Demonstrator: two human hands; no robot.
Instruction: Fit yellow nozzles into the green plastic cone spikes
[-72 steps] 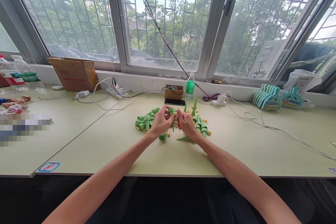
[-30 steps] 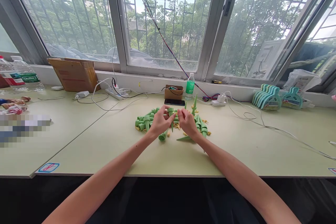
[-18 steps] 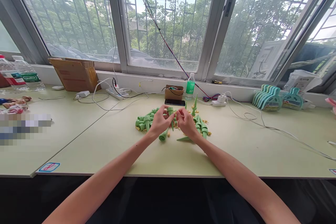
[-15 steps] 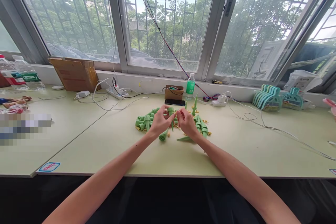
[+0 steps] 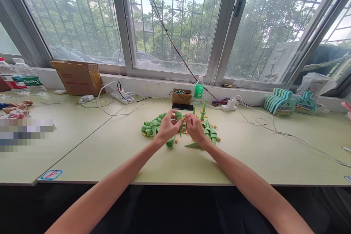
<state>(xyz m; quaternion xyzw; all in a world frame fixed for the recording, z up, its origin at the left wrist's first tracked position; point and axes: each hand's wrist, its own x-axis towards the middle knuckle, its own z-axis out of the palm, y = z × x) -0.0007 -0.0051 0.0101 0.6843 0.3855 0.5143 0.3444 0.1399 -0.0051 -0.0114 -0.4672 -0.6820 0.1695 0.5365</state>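
My left hand (image 5: 167, 127) is closed around a green plastic watering spike (image 5: 178, 115), its wide threaded end up and its point down. Close beside it, my right hand (image 5: 195, 127) has its fingertips pinched together; whatever sits in them is too small to make out. More green spikes (image 5: 153, 128) lie heaped left of my hands. Another cluster of green spikes (image 5: 210, 132) is to the right, with small yellow parts (image 5: 218, 139) scattered around. One spike stands upright (image 5: 203, 110) behind my right hand. Just in front of my hands lies a spike with its open end showing (image 5: 170, 142).
Behind the heap are a phone (image 5: 182, 107), a small cardboard box (image 5: 182, 97) and a green-labelled bottle (image 5: 199, 90). Power strips (image 5: 122, 97) and white cables (image 5: 276, 131) run along the table. Turquoise plastic items (image 5: 279, 102) stand at right, a larger carton (image 5: 78, 77) at left.
My right hand has shifted very slightly right, away from the spike. My left hand keeps its hold nearly unmoved.
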